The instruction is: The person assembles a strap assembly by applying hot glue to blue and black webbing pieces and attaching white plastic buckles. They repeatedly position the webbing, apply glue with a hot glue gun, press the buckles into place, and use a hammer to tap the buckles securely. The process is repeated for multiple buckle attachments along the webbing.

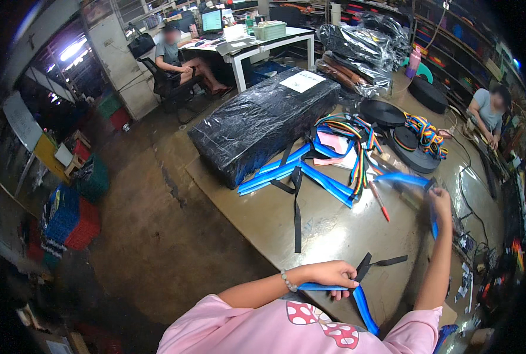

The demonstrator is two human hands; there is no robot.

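Close to my body at the table's near edge, my left hand (332, 275) is closed on a blue strap (364, 310) with black webbing ends (364, 268) sticking out past the fingers. Farther right and higher, my right hand (441, 206) grips another blue strap (403, 178), blurred by motion, whose two ends hang to either side of the fingers. Left of that hand lies a red pen (380, 203). A pile of blue straps (328, 180) with black webbing tails rests beyond, mixed with rainbow-striped webbing (360, 162).
A large black plastic-wrapped package (263, 121) covers the table's far left. Rolls of black webbing (383, 112) and a rainbow webbing bundle (426, 134) stand at the back right. A cable (464, 192) runs along the right. Two people (171, 56) sit farther off, one at each side.
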